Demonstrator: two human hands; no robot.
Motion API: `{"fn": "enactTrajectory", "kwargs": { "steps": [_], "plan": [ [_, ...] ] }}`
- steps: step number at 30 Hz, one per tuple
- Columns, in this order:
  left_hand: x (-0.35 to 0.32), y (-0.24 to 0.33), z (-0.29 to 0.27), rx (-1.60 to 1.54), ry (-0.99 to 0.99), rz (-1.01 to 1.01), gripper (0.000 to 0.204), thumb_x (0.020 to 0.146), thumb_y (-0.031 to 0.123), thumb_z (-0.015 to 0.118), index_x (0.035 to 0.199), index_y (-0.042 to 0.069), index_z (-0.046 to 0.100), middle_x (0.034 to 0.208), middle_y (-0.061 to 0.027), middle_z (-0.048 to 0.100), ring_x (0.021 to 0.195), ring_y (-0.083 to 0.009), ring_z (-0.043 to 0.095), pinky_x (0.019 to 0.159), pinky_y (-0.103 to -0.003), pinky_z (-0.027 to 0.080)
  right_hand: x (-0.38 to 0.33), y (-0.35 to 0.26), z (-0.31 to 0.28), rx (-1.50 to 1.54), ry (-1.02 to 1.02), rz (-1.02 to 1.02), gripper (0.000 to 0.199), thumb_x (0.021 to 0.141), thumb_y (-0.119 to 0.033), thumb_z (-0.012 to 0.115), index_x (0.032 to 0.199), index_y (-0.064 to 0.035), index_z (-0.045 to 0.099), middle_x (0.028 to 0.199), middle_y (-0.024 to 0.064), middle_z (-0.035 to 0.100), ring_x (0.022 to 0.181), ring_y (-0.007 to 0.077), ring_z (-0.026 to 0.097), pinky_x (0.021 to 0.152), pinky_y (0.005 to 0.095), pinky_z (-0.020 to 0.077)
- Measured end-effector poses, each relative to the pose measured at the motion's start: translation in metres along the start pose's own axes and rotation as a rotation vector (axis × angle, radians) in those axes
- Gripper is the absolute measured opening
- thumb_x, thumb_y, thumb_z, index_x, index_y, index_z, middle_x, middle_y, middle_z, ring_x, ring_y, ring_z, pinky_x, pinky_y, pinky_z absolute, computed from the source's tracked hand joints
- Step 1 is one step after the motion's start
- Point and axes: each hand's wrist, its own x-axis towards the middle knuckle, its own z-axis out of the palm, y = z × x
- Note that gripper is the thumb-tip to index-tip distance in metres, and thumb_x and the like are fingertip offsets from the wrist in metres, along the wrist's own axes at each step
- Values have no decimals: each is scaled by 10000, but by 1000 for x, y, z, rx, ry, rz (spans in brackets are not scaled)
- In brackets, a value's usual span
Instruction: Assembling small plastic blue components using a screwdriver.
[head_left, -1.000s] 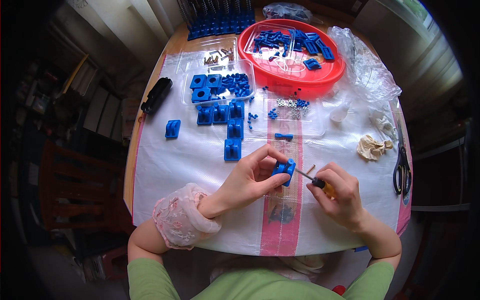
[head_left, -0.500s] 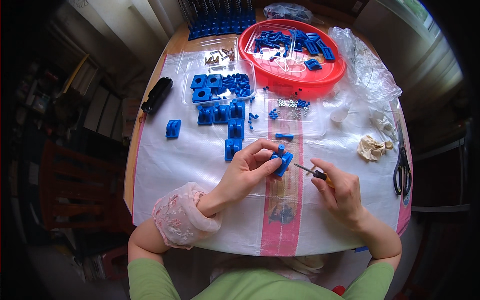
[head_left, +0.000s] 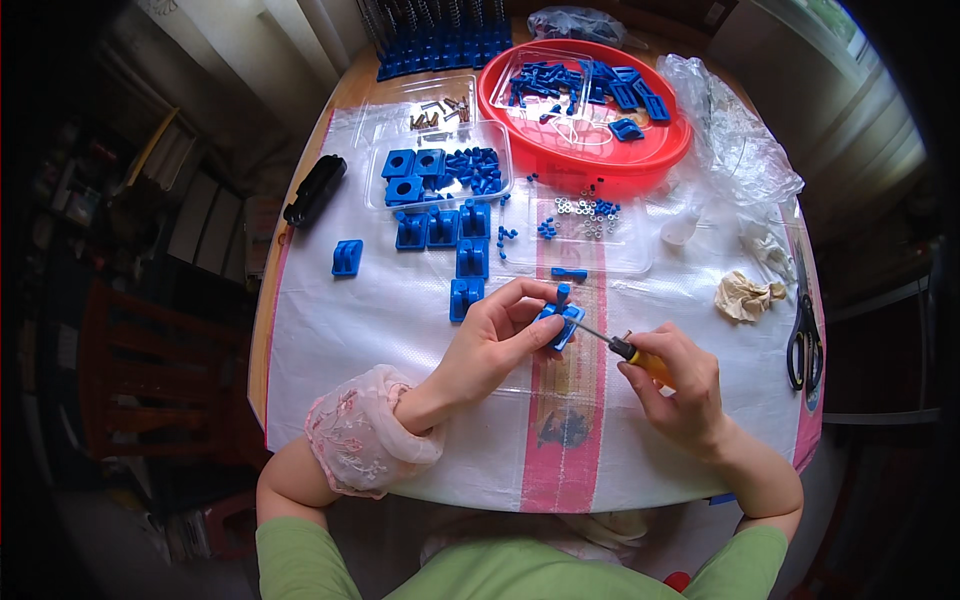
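Observation:
My left hand (head_left: 492,338) pinches a blue plastic bracket (head_left: 570,330) between thumb and fingers, with a round-headed blue peg (head_left: 563,294) standing up from it. My right hand (head_left: 685,385) grips a screwdriver by its black and yellow handle (head_left: 650,364). The shaft (head_left: 593,332) points left, and its tip meets the bracket's right side; whether it sits in a screw is too small to tell. Left of my left hand stands a finished-looking blue bracket (head_left: 466,299) in a column of similar ones. A loose blue peg (head_left: 569,273) lies just beyond the held bracket.
A clear tub (head_left: 378,190) holds blue blocks and small parts. Behind it lie brass-coloured screws (head_left: 424,121). A red basin (head_left: 640,178) contains more blue parts. White nuts (head_left: 572,207) lie on a clear lid. Black scissors (head_left: 803,340), crumpled paper (head_left: 748,296) and a black case (head_left: 315,190) lie toward the sides.
My right hand has brought the screwdriver leftward, so its tip has gone from just beside the bracket to against it. My left hand and the bracket have barely moved.

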Motion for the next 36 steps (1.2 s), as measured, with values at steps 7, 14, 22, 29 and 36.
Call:
{"fn": "enactTrajectory", "kwargs": {
  "steps": [7,14,22,29,36],
  "plan": [
    [0,0,-1,-42,7,-13,253,1084,180,598,1311,69,583,1113,-63,723,1006,-102,674,817,-273,546,2,-1,-6,-98,23,-11,299,820,-12,811,1094,-27,692,796,81,672,629,238,692,526,356,498],
    [0,0,-1,-48,15,-13,252,1085,160,591,1319,66,579,1136,-67,715,991,-99,664,830,-284,545,2,-3,-7,-108,40,-37,300,801,-12,818,1079,-29,707,785,72,672,609,230,685,518,348,487],
    [1,-1,-3,-77,24,-16,252,1082,157,596,1318,70,580,1145,-61,712,1001,-105,669,825,-281,549,1,-1,-5,-145,35,-37,296,785,-32,821,1063,-46,719,754,61,649,579,228,649,508,353,466],
    [1,1,-2,-49,33,-26,253,1079,164,605,1313,74,582,1143,-66,710,1025,-112,676,812,-278,560,1,-2,-6,-152,42,-34,294,785,-33,822,1060,-48,718,760,60,655,585,226,654,510,350,465],
    [1,1,-2,-38,22,-26,248,1079,165,606,1308,74,583,1143,-64,708,1025,-109,672,813,-278,563,1,-1,-6,-154,49,-20,293,788,-30,821,1062,-41,715,769,61,664,603,225,672,523,342,475]
  ]
}}
